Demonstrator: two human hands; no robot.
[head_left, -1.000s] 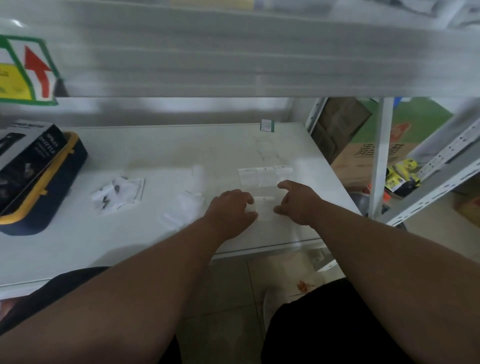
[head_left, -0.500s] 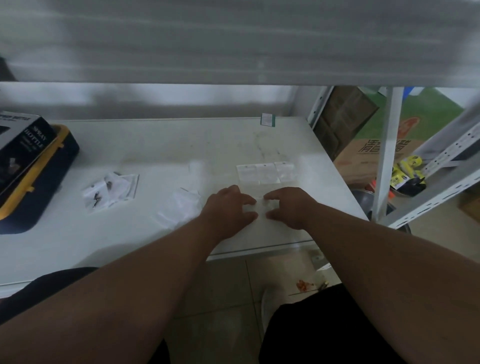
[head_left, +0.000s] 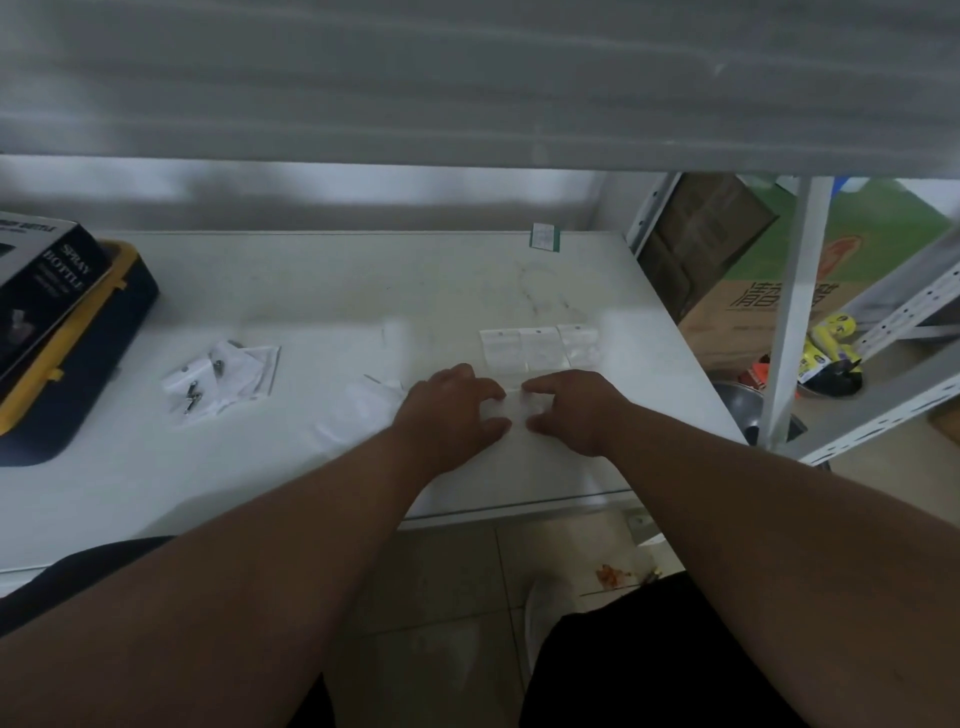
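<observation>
On the white table (head_left: 291, 467) my left hand (head_left: 451, 411) and my right hand (head_left: 572, 410) face each other, nearly touching. Between them lies a small clear plastic bag (head_left: 515, 402). Each hand pinches one end of it with thumb and curled fingers, and the bag stays flat on the table. Its contents are too blurred to make out. Just beyond the hands is a row of three small clear bags (head_left: 537, 347), side by side.
A loose pile of small bags with metal pieces (head_left: 218, 376) lies to the left, with empty clear bags (head_left: 358, 410) nearer. A black "spray bottle" box (head_left: 44, 291) sits on a yellow-and-navy case (head_left: 88, 358). A shelf (head_left: 467, 78) hangs overhead and a rack post (head_left: 792, 312) stands right.
My right hand has drawn back from the row of bags and closed in on the left hand. Both now hold the small bag. The view has tilted down a little.
</observation>
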